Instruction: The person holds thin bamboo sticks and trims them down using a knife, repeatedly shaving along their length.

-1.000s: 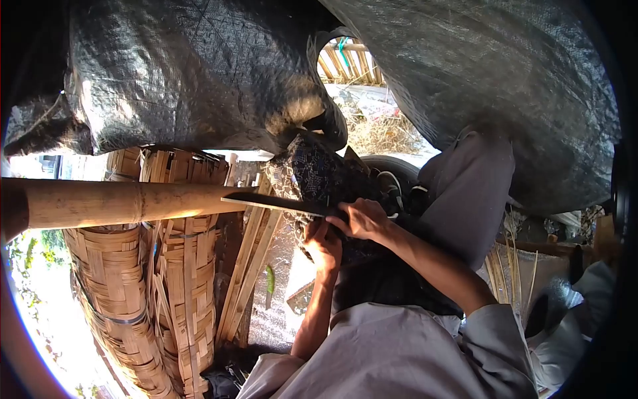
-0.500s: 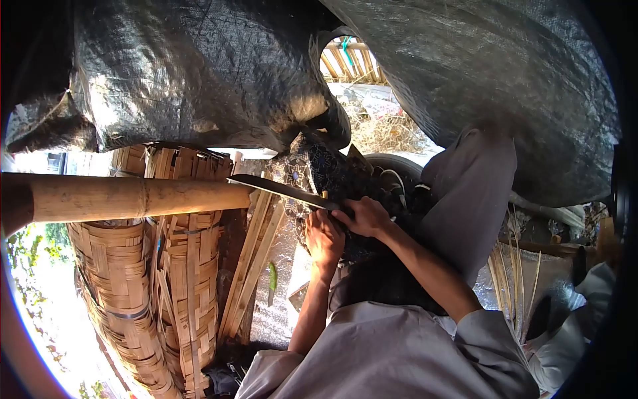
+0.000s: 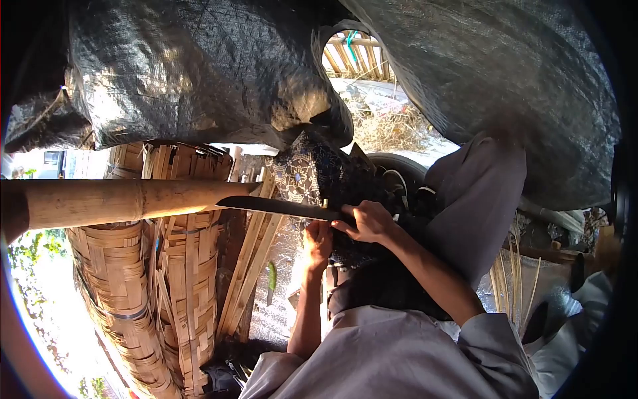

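Note:
A long dark blade [image 3: 276,205] points left, its tip in front of the end of a thick bamboo pole. My right hand [image 3: 367,222] is closed around the knife's handle end, above my lap. Just below the blade, my left hand [image 3: 318,241] is closed, its fingers pressed together on a thin pale strip [image 3: 325,203] whose tip sticks up past the blade. Patterned dark cloth [image 3: 302,174] lies beyond both hands. How the strip runs inside my left hand is hidden.
The bamboo pole [image 3: 126,201] enters from the left. Woven bamboo baskets [image 3: 119,279] stand below it, beside leaning split slats [image 3: 247,266]. Dark plastic sheeting [image 3: 199,73] hangs ahead. Thin strips [image 3: 512,279] stand at the right, near another person's sleeve [image 3: 585,326].
My left hand has moved slightly left and down from the blade. The blade has turned to show more of its dark flat side. The strip now shows below my left hand too.

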A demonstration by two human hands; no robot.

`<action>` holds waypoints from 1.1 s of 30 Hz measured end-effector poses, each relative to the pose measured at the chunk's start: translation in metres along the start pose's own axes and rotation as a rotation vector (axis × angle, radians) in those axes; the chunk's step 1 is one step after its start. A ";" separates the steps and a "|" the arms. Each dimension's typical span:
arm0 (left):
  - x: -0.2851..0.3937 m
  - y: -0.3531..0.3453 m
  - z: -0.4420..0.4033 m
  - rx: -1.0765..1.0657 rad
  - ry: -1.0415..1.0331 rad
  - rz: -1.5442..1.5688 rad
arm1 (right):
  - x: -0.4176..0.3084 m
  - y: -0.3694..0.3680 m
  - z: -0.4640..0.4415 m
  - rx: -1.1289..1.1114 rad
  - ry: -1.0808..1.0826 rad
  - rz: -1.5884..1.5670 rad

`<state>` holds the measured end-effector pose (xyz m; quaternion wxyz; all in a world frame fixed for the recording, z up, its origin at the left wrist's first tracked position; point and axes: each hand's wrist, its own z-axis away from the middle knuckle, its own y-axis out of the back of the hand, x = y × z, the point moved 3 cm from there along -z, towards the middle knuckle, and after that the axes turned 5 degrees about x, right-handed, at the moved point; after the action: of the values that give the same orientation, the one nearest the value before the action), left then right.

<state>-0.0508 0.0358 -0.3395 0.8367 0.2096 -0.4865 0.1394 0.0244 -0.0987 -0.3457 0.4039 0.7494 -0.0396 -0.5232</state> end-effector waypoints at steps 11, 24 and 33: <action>0.007 0.004 -0.007 -0.098 0.104 -0.118 | 0.000 -0.011 -0.005 0.067 -0.132 0.023; 0.000 0.013 0.012 -0.100 0.224 0.257 | -0.006 -0.018 -0.002 0.072 -0.136 0.016; -0.004 0.014 0.013 -0.069 0.295 0.383 | -0.006 -0.019 -0.004 -0.021 -0.077 0.052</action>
<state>-0.0691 0.0418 -0.3344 0.8637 0.0622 -0.3943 0.3078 0.0177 -0.0810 -0.3532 0.4234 0.7231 -0.0691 -0.5414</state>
